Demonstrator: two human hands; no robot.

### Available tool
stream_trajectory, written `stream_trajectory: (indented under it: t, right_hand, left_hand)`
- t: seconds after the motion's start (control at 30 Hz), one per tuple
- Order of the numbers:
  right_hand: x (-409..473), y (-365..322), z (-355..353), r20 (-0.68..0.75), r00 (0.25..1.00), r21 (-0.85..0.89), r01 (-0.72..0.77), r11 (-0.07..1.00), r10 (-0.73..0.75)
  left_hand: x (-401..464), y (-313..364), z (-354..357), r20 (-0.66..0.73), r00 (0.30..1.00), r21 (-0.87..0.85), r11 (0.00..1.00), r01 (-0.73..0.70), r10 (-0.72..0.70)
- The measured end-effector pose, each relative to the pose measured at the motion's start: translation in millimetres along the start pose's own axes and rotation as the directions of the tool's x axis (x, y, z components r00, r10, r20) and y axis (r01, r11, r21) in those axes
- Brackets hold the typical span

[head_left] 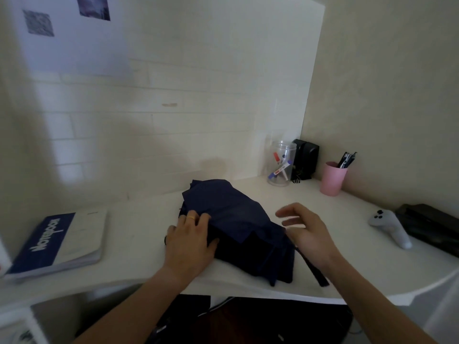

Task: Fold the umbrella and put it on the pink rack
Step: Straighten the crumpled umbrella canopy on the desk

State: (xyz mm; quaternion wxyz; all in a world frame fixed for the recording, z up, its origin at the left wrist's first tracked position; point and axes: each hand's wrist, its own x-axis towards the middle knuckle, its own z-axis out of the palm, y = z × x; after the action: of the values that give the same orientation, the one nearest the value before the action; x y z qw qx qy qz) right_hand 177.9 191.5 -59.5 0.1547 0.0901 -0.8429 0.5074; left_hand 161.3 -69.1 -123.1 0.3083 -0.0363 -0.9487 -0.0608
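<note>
Blue and white notebook [58,243] lies flat at far left of the white desk [139,232], word "Notebook" on its cover, well apart from everything else. Left hand [191,240] rests palm down on the left edge of the umbrella [238,227], fingers spread flat on the fabric, pressing rather than gripping; a gold ring shows on one finger, a dark one on another. Umbrella is dark navy, collapsed, canopy bunched in loose folds, lying on the desk in the middle near the front edge; a dark strap [313,269] trails from its near right end toward the desk edge. Right hand [306,229] is just to the right of the umbrella, fingers loosely curled and apart, holding nothing; cannot tell if it touches the fabric. Behind, near the wall corner: clear jar [282,165] with markers, small black box [306,157] just beside it, pink cup [332,178] with pens. Far right: white game controller [391,227], touching or just beside a black flat case [432,224].
</note>
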Motion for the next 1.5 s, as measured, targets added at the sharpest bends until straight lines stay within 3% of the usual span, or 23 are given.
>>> stream_trajectory:
  t: [0.07,0.13,0.2,0.23,0.3,0.37,0.47,0.57,0.73,0.87,1.03,1.1,1.23,1.33,1.43,1.5]
  right_hand:
    - [7.0,-4.5,8.4,0.091,0.994,-0.198,0.073,0.977,-0.056]
    - [13.1,-5.4,23.0,0.278,0.959,-0.514,0.204,0.833,-0.064]
    - [17.3,-4.0,40.3,0.366,0.928,-0.65,0.307,0.695,-0.068]
    - [19.5,-4.5,46.2,0.346,0.93,-0.656,0.334,0.677,-0.124]
    - [24.3,-5.8,49.5,0.213,0.942,-0.598,0.334,0.728,-0.258]
    - [26.0,-9.1,46.4,0.108,0.932,-0.508,0.35,0.787,-0.345]
    - [23.1,-16.7,37.5,0.154,0.9,-0.422,0.434,0.796,-0.409]
    - [18.0,-20.7,28.2,0.179,0.887,-0.404,0.461,0.79,-0.426]
    - [11.5,-14.5,6.9,0.149,0.859,-0.364,0.508,0.781,-0.489]
    - [1.7,-10.4,7.2,0.086,0.825,-0.354,0.549,0.757,-0.558]
    - [-3.1,-13.3,19.1,0.159,0.802,-0.511,0.566,0.647,-0.576]
    - [-0.8,-13.6,19.1,0.158,0.783,-0.499,0.589,0.636,-0.601]
    - [4.2,-16.8,10.1,0.133,0.782,-0.378,0.608,0.698,-0.609]
    - [6.8,-25.5,3.6,0.173,0.787,-0.253,0.616,0.746,-0.592]
    - [13.8,-35.7,-2.4,0.261,0.827,-0.185,0.55,0.815,-0.498]
    - [18.7,-38.0,-3.2,0.308,0.852,-0.204,0.493,0.846,-0.422]
  left_hand:
    - [0.5,-8.1,-3.6,-0.003,1.0,0.082,0.996,0.03,-0.03]
    - [-0.4,-14.8,-4.8,0.09,0.991,0.099,0.991,0.091,-0.1]
    - [-1.4,-18.6,-4.7,0.117,0.985,0.09,0.989,0.118,-0.129]
    - [-2.0,-18.8,-6.2,0.088,0.988,0.061,0.991,0.119,-0.125]
    - [-1.7,-17.1,-11.1,-0.065,0.996,-0.029,0.998,0.064,-0.066]
    - [0.6,-12.8,-19.6,-0.193,0.976,-0.108,0.987,-0.123,0.101]
    - [6.8,3.9,-32.9,-0.269,0.908,-0.123,0.923,-0.364,0.322]
    - [10.4,21.4,-33.0,-0.365,0.868,-0.174,0.892,-0.418,0.336]
    - [1.8,18.3,-37.0,-0.49,0.831,-0.305,0.842,-0.446,0.262]
    - [-8.6,17.2,-41.3,-0.481,0.831,-0.346,0.81,-0.473,0.279]
    - [-12.7,21.2,-43.1,-0.464,0.84,-0.382,0.792,-0.477,0.282]
    - [-14.4,19.8,-44.5,-0.457,0.842,-0.378,0.795,-0.474,0.285]
    - [-16.2,13.1,-44.2,-0.444,0.861,-0.388,0.814,-0.433,0.246]
    - [-16.9,10.4,-46.5,-0.374,0.914,-0.492,0.803,-0.337,0.155]
    - [-14.6,11.1,-51.3,-0.244,0.969,-0.667,0.721,-0.19,0.029]
    - [-12.3,8.9,-51.3,-0.216,0.976,-0.671,0.729,-0.134,-0.02]
